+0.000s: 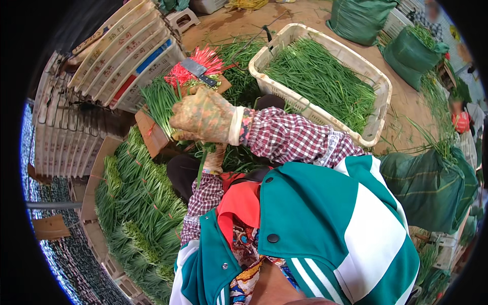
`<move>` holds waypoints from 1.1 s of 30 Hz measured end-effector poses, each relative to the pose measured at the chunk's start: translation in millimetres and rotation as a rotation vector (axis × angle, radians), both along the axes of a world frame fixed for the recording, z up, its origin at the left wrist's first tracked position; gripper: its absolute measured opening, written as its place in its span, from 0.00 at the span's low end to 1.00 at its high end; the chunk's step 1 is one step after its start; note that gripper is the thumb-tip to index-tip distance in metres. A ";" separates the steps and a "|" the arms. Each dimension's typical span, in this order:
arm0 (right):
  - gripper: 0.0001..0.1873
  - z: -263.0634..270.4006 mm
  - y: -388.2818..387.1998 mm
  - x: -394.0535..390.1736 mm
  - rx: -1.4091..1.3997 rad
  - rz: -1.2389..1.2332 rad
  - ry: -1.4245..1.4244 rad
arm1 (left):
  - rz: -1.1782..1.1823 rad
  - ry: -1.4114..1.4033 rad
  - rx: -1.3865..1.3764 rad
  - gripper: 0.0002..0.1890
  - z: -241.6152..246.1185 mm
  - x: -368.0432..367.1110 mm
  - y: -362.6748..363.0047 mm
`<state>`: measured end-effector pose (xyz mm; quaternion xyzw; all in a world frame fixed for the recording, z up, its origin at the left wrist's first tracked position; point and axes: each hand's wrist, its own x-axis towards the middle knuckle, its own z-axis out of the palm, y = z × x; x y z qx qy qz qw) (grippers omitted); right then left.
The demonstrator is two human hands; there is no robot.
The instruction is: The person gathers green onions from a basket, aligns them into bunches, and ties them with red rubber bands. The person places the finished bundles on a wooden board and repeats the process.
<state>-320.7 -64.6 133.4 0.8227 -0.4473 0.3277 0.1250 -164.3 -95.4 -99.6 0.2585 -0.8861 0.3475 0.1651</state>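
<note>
My right hand (204, 112), in a stained cloth glove, has its fingers curled around the near side of a bundle of garlic chives (158, 103). Its pale cut ends point towards me, over a brown block (152, 133) with a red tie on it. My left hand (215, 157), also gloved, is below the right one and mostly covered by it. Green leaves (202, 167) hang beside it; its grip is hidden. Just beyond my hands a cleaver (198, 71) with a black handle lies on pink-red tie strips (207, 59) and a wooden board (225, 84).
A white plastic crate (383, 87) of loose chives stands at the far right. Tied bundles (141, 190) fill a container on my left. Stacked crates (129, 57) rise at the back left. Green sacks (423, 187) stand to the right; other people are in the far right background.
</note>
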 end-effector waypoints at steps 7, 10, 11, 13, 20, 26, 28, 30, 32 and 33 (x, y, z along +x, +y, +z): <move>0.18 84.8 -23.6 -28.0 0.136 0.123 -0.592 | -0.035 -0.012 -0.076 0.38 20.9 -6.7 -1.2; 0.19 134.0 -42.3 -58.0 0.203 0.154 -0.684 | 0.056 -0.129 -0.139 0.38 2.7 3.1 -9.7; 0.20 145.1 -47.9 -66.9 0.218 0.162 -0.694 | 0.097 -0.179 -0.217 0.37 -0.2 4.4 -12.2; 0.21 163.9 -57.2 -82.4 0.248 0.176 -0.691 | 0.255 -0.348 -0.511 0.36 -10.0 7.2 -23.2; 0.29 191.4 -91.3 -134.7 0.320 0.170 -0.533 | 0.647 -1.873 -2.336 0.26 10.9 48.4 -49.3; 0.38 143.2 -114.2 -173.0 0.395 0.131 -0.341 | 0.630 -2.442 -2.673 0.23 34.4 96.5 -56.8; 0.41 87.0 -117.7 -171.4 0.392 0.186 -0.209 | 0.926 -2.628 -2.950 0.22 26.8 117.3 -64.8; 0.38 -22.3 -125.3 -146.7 0.107 0.372 -0.103 | 0.973 -2.904 -2.962 0.24 68.3 117.0 -50.8; 0.54 -72.6 -69.8 -77.2 0.726 0.543 -0.571 | 1.059 -2.833 -2.741 0.25 89.5 116.3 -43.2; 0.51 -71.8 -50.3 -51.0 0.736 0.395 -0.397 | 1.076 -2.756 -2.628 0.24 93.0 121.0 -42.4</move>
